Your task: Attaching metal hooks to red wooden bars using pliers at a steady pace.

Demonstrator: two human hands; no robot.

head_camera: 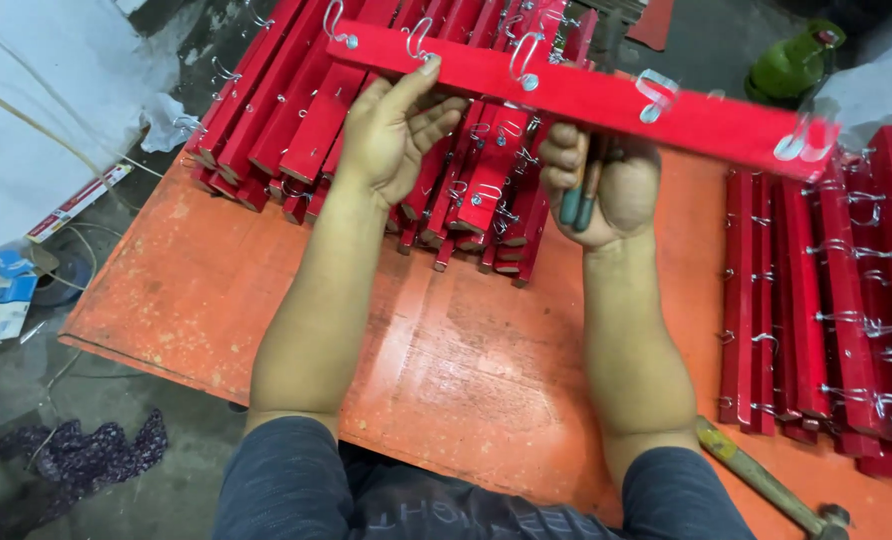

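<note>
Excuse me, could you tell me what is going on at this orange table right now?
A person holds a red wooden bar with metal hooks above the orange table. The left hand grips the bar; the right hand supports it while clutching pliers. Stacks of similar red bars lie behind and right, a hammer nearby.
</note>
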